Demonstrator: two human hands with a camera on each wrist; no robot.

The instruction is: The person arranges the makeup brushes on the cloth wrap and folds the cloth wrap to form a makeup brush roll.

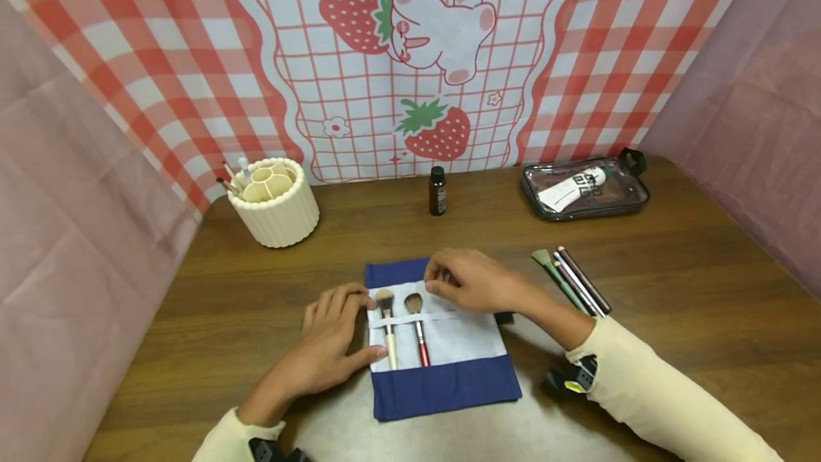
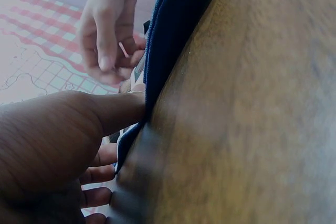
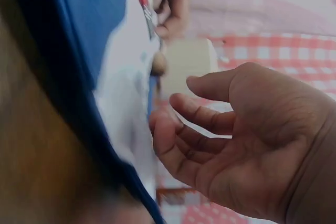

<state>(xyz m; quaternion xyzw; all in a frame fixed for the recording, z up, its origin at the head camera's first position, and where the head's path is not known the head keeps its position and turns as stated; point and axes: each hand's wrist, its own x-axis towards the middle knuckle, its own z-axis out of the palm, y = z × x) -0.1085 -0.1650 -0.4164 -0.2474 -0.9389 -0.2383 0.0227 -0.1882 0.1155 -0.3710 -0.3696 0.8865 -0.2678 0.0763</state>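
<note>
A navy brush roll (image 1: 447, 383) with a pale inner lining lies unfolded on the table. Its white band holds two makeup brushes: one with a cream handle (image 1: 392, 348) at the left, one with a red handle (image 1: 422, 351) beside it. My left hand (image 1: 327, 344) rests along the roll's left edge, fingers extended and thumb on the lining. Over the upper part of the roll, right of the red brush's bristles, is my right hand (image 1: 477, 280). In the right wrist view that hand (image 3: 236, 135) has loosely bent fingers, thumb apart, and nothing between them.
Right of the roll lie several slim brushes and pencils, among them a green brush (image 1: 558, 276). A cream ribbed holder (image 1: 282, 216) stands back left, a dark bottle (image 1: 437, 194) back centre. At back right lies a clear black-edged pouch (image 1: 625, 194) with a white tube (image 1: 571, 190).
</note>
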